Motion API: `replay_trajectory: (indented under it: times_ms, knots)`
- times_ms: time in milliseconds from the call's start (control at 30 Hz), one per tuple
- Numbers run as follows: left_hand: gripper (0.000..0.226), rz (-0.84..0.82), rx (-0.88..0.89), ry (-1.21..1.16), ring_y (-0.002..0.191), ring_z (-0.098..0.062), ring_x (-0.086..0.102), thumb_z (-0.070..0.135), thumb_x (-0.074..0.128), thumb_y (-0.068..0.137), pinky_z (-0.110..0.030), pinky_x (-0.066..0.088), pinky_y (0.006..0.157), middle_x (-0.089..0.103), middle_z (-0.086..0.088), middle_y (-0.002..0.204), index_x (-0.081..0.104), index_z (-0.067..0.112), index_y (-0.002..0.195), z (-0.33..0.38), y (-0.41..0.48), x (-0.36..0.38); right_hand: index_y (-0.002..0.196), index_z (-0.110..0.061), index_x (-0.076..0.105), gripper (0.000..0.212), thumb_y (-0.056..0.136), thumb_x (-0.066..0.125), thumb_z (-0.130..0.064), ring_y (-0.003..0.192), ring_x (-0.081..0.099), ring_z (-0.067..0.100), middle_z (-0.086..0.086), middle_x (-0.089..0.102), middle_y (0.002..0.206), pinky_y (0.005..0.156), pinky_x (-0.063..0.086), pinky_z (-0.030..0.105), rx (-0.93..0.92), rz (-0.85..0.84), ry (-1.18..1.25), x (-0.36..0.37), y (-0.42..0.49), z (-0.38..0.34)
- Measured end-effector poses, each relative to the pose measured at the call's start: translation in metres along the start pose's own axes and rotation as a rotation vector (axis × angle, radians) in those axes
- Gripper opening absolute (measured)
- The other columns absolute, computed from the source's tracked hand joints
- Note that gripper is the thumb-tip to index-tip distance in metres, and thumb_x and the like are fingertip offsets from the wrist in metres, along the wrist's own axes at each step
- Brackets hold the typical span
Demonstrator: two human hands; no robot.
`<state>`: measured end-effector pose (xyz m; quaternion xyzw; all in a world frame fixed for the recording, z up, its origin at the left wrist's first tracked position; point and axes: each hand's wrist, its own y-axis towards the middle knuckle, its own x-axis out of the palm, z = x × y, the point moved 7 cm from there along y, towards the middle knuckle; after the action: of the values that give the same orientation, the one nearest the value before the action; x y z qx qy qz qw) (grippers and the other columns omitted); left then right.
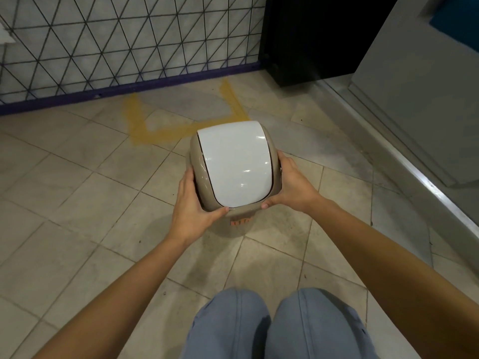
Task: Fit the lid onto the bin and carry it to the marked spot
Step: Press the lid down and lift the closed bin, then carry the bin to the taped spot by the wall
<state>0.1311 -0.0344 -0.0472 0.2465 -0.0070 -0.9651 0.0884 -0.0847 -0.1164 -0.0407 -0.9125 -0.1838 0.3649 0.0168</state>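
Observation:
A beige lid [273, 154] with a glossy white swing flap [234, 161] sits on top of a beige bin [239, 225], of which only a strip with an orange label shows below the lid. My left hand [191, 203] grips the lid's left side and my right hand [293, 185] grips its right side, thumbs on the near rim. A yellow painted outline [160, 132] marks the floor just beyond the bin, next to the wall.
A wire mesh panel with a purple base rail [103, 92] runs along the back. A black cabinet [305, 42] stands at the back right, and a grey raised ledge with a metal edge [425, 182] runs down the right. My knees [272, 325] are below the bin.

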Motion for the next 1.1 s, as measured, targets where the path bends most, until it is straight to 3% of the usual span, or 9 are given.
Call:
replay_trajectory:
  times_ms: [133, 433, 600, 867, 1100]
  knots:
    - [0.127, 0.019, -0.030, 0.041, 0.142, -0.016, 0.021, 0.029, 0.087, 0.061, -0.037, 0.027, 0.113, 0.020, -0.003, 0.155, -0.001, 0.022, 0.152, 0.001, 0.009, 0.001, 0.146, -0.030, 0.009, 0.137, 0.039, 0.094, -0.020, 0.136, 0.028, 0.018, -0.001, 0.030, 0.146, 0.112, 0.029, 0.036, 0.000, 0.002, 0.018, 0.002, 0.013, -0.004]
    - [0.114, 0.112, -0.034, 0.019, 0.136, -0.020, 0.034, 0.018, 0.088, 0.060, -0.047, 0.036, 0.110, 0.026, -0.002, 0.147, 0.015, 0.027, 0.148, 0.000, 0.029, -0.004, 0.147, -0.029, 0.004, 0.138, 0.043, 0.093, -0.020, 0.137, 0.029, 0.023, 0.003, 0.027, 0.147, 0.109, 0.032, 0.039, -0.047, 0.044, -0.025, -0.001, 0.036, -0.011]
    - [0.111, 0.154, -0.073, 0.046, 0.135, -0.020, 0.036, 0.020, 0.086, 0.063, -0.043, 0.038, 0.108, 0.029, -0.002, 0.147, 0.016, 0.027, 0.148, -0.005, 0.038, -0.005, 0.147, -0.031, 0.003, 0.139, 0.042, 0.093, -0.019, 0.135, 0.029, 0.023, 0.005, 0.027, 0.144, 0.101, 0.028, 0.028, -0.110, 0.041, -0.038, -0.003, 0.049, -0.016]
    - [0.108, 0.212, -0.155, 0.066, 0.136, -0.021, 0.037, 0.018, 0.085, 0.064, -0.049, 0.040, 0.107, 0.030, -0.002, 0.150, 0.017, 0.029, 0.147, -0.007, 0.054, -0.008, 0.146, -0.029, 0.006, 0.137, 0.041, 0.092, -0.014, 0.129, 0.033, 0.027, 0.011, 0.033, 0.137, 0.101, 0.039, 0.043, -0.141, 0.010, -0.036, -0.003, 0.072, -0.028]
    - [0.107, 0.251, -0.181, 0.085, 0.132, -0.020, 0.041, 0.020, 0.087, 0.061, -0.046, 0.042, 0.105, 0.034, -0.001, 0.148, 0.020, 0.027, 0.145, -0.006, 0.067, -0.004, 0.147, -0.028, 0.002, 0.143, 0.038, 0.093, -0.016, 0.131, 0.028, 0.025, 0.009, 0.029, 0.144, 0.106, 0.035, 0.047, -0.159, -0.070, -0.082, -0.011, 0.102, -0.029]
